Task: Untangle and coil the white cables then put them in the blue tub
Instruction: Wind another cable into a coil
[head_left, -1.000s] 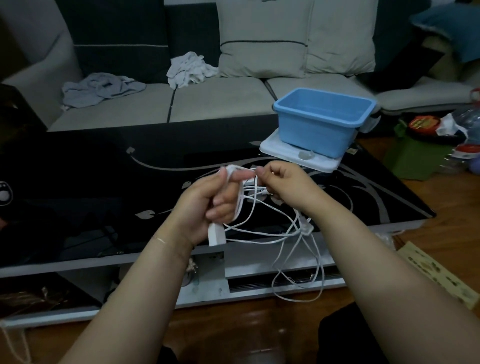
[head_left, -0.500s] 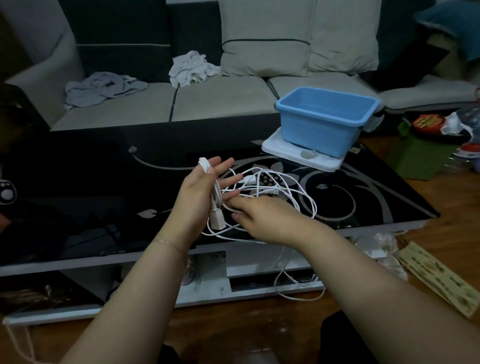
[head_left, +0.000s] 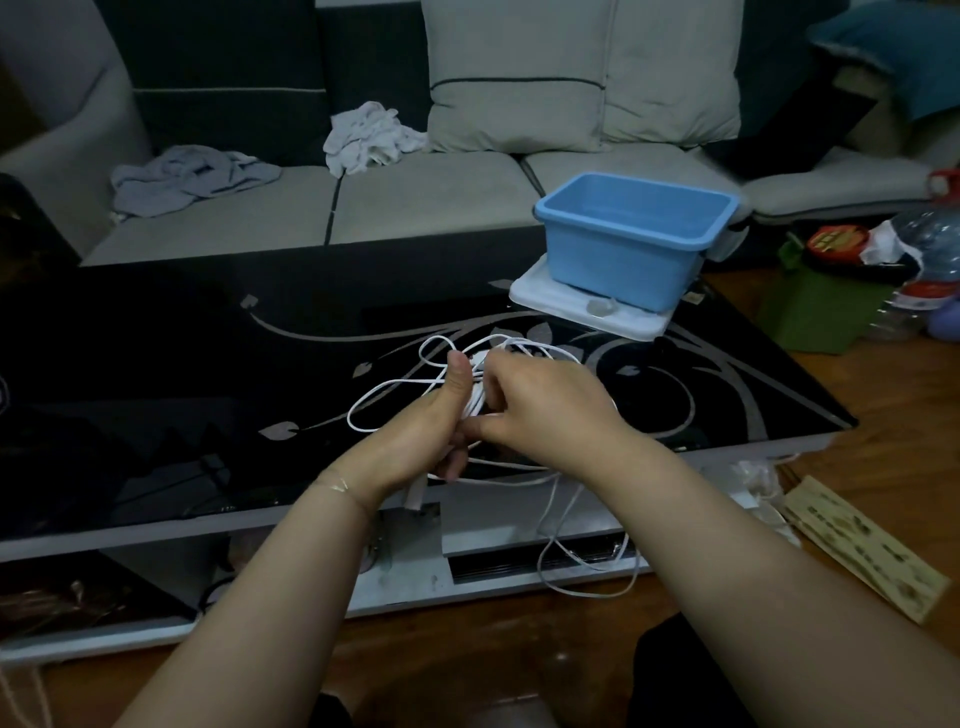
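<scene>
On the far left of the grey sofa (head_left: 415, 208) lie 2 crumpled cloths: a grey cloth (head_left: 187, 176) and, right of it, a white cloth (head_left: 366, 136). Above the black glass table (head_left: 156, 374), the left hand (head_left: 421, 431) is curled round a bundle of white cables (head_left: 384, 387), thumb upright, a plug end hanging below its fist. Loose loops spread left of and beyond the thumb. The right hand (head_left: 545, 400), just beside and touching the left, pinches the same strands with curled fingers. More loops drop over the table's near edge toward the floor. At far right, 1 blue tub (head_left: 631, 247) sits on a white lid (head_left: 587, 309), well apart from the cables.
</scene>
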